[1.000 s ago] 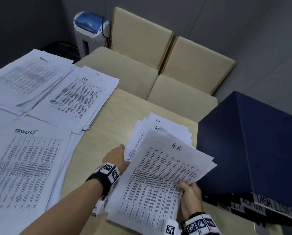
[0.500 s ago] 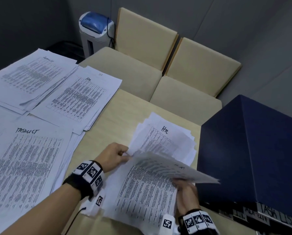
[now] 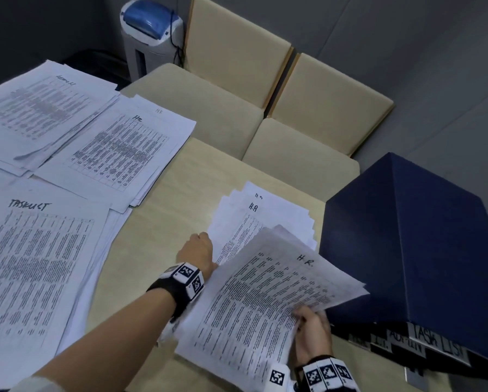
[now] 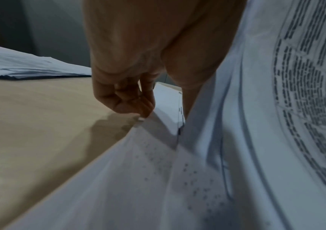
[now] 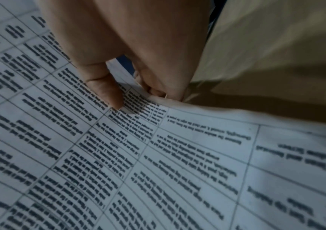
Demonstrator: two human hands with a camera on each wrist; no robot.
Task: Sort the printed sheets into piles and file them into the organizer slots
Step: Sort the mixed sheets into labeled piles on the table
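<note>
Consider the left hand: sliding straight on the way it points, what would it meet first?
Probably the HR-marked stack lying ahead of the left hand; its fingers already sit at that paper's edge, though depth is unclear.

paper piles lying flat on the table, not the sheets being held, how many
4: the admin pile far left, the HR pile beside it, the tasklist pile nearest left, and a loose HR pile by the blue organizer. More may lie out of frame.

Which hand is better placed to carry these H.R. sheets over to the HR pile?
Probably the left hand: it is on the side toward the HR pile, at the sheets' left edge. The right hand pinches their right edge by the organizer, farther away.
</note>
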